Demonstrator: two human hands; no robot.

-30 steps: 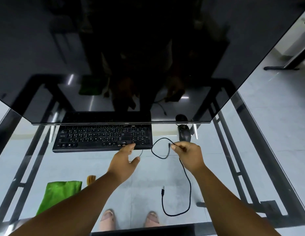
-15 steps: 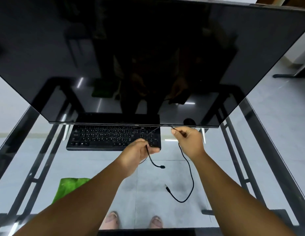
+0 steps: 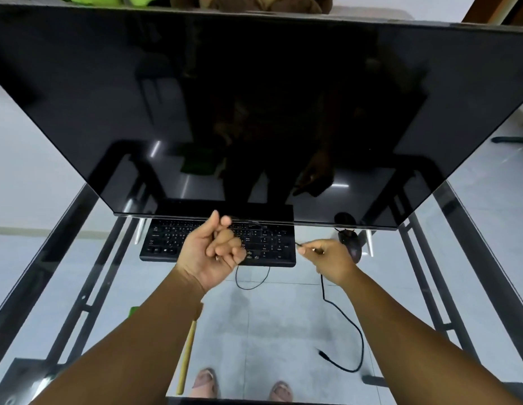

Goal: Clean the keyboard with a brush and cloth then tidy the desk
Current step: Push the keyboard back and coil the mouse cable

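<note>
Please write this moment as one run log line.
left hand: holds cable | right hand: pinches cable | keyboard: on glass desk

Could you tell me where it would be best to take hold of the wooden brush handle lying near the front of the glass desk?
Probably at the middle of the brush handle, coming from above and closing the fingers across its width. It lies flat and slim on the glass desk, running front to back, and its far end is hidden under the left forearm.

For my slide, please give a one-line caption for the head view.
Both hands, left and right, hold a thin black cable above the keyboard, under a dark monitor.
</note>
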